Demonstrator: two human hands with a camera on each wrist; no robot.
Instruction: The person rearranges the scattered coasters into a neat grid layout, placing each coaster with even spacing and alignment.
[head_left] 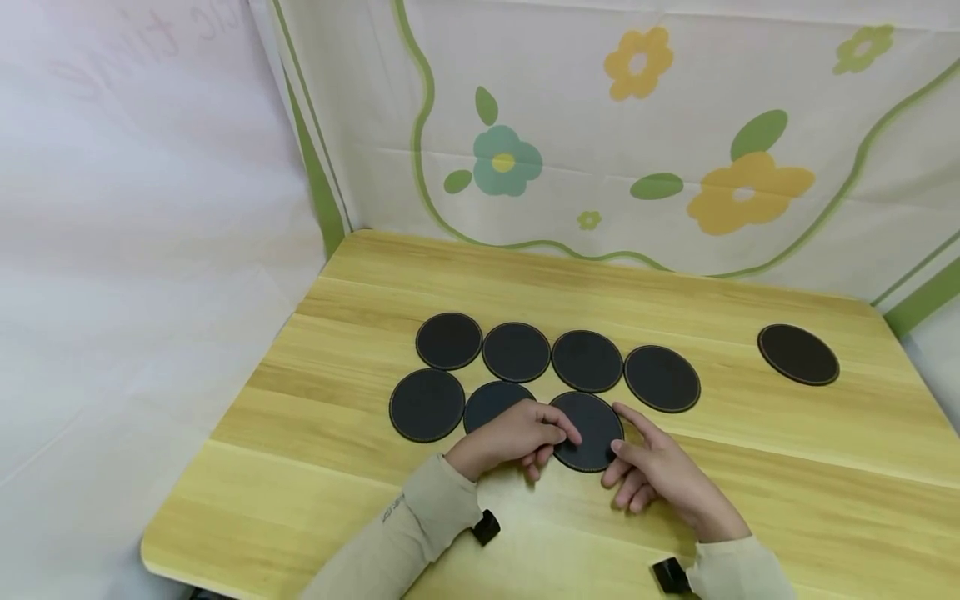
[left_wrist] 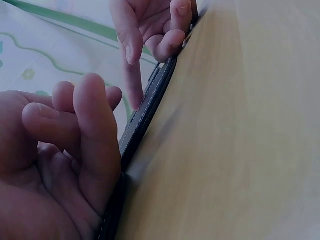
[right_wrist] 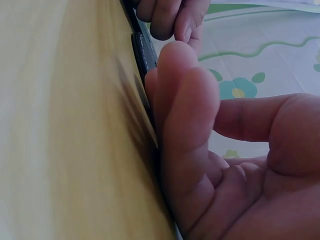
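Note:
A round black coaster with a stitched edge lies flat on the table between my hands. My left hand is at its left side, the index fingertip over its surface and the other fingers loosely bent. On the right, my right hand has its index finger and thumb spread along the coaster's edge, with the other fingers relaxed. The neighbouring coaster is partly hidden under my left hand. The left wrist view shows the stitched rim of a coaster low on the table, between both hands.
Behind the hands runs a row of several black coasters, edges close together. Another coaster begins the front row at left. A lone coaster lies far right on the wooden table. A flowered cloth hangs behind.

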